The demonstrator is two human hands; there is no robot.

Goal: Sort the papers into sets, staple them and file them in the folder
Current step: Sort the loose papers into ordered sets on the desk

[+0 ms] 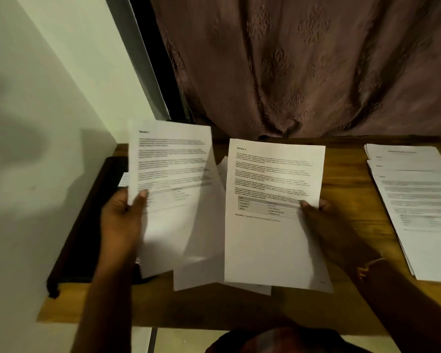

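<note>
Fingers (140, 197) of the left hand (120, 217) pinch a limp fan of thin printed sheets (173, 174) by its left edge; the right hand (326, 220) pinches a single page (273, 238) at its right edge, long axis pointing away from the person. Flat sorted stacks (415, 200) lie on the wooden surface (346, 179) just right of the right hand, the nearer one; the dark folder (87, 225) lies under the left hand.
</note>
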